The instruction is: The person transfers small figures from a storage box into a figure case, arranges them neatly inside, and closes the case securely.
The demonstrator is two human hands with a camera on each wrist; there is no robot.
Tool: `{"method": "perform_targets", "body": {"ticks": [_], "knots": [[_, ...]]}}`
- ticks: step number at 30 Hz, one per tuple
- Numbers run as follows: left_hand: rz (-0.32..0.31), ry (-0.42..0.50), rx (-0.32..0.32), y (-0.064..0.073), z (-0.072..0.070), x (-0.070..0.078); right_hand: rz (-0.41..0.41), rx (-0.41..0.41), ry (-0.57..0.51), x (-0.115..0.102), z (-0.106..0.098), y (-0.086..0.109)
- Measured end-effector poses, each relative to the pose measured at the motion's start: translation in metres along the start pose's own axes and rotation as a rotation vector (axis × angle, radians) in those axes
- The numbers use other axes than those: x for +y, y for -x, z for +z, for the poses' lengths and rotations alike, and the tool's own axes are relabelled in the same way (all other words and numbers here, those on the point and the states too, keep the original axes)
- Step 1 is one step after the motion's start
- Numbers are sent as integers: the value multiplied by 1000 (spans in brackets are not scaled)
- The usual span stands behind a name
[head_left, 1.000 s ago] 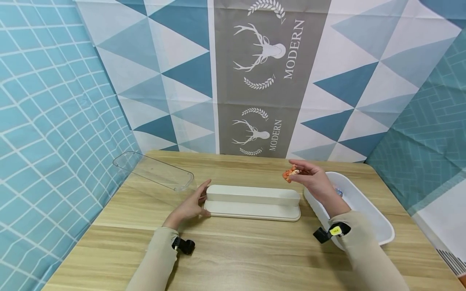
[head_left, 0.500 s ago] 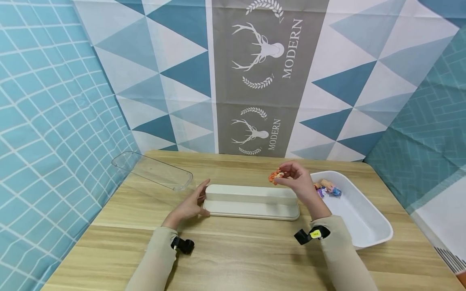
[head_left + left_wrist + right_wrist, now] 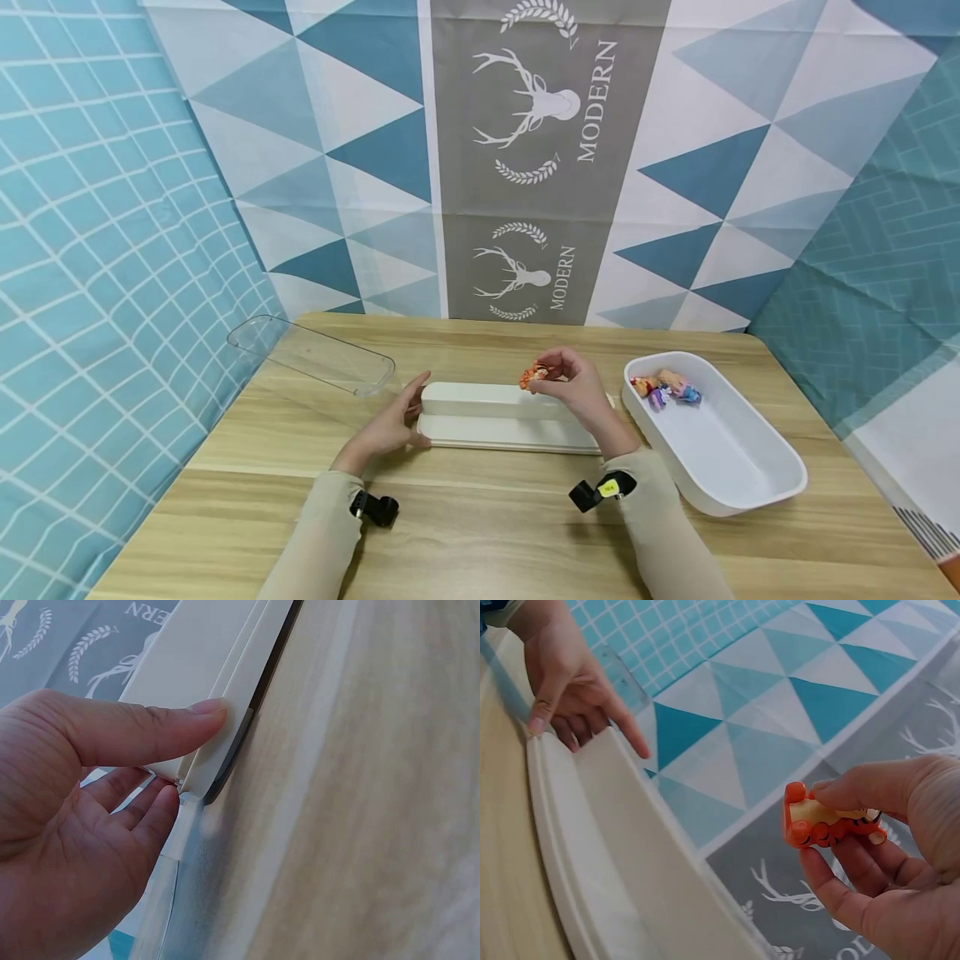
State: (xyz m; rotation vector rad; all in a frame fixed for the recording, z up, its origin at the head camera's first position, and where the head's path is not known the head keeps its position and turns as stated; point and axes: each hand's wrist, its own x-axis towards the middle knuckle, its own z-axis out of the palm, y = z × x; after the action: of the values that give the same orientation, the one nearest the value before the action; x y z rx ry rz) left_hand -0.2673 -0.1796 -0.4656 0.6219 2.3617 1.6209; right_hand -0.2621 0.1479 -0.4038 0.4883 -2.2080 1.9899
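A long cream-white stepped display base (image 3: 480, 427) lies on the table in front of me. My left hand (image 3: 387, 429) grips its left end, thumb on the front edge and fingers round the end, as the left wrist view shows up close. Between the thumb and fingers of my right hand (image 3: 577, 390) is an orange tiger figurine (image 3: 829, 821) with black stripes and a pale yellow belly. In the head view the tiger figurine (image 3: 534, 377) overlaps the back step of the base. The right wrist view shows it held up beside the base, with the left hand (image 3: 574, 694) beyond.
At the right stands a white plastic tub (image 3: 723, 450) with several small coloured figurines (image 3: 667, 389) in its far left corner. A clear plastic cover (image 3: 315, 358) lies at the back left. Patterned cloth walls (image 3: 525, 167) rise behind the wooden table (image 3: 480, 517).
My right hand has moved left with the tiger figurine, from beside the tub to over the base. The figurines in the tub have come into view. The left hand stays put.
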Motion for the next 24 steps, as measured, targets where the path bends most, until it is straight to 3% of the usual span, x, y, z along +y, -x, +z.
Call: {"method": "perform_targets", "body": {"ticks": [18, 24], "knots": [[11, -15, -1, 1, 1, -1, 43, -109, 74, 5, 49, 3], [28, -2, -2, 0, 0, -1, 12, -123, 120, 11, 63, 3]]}}
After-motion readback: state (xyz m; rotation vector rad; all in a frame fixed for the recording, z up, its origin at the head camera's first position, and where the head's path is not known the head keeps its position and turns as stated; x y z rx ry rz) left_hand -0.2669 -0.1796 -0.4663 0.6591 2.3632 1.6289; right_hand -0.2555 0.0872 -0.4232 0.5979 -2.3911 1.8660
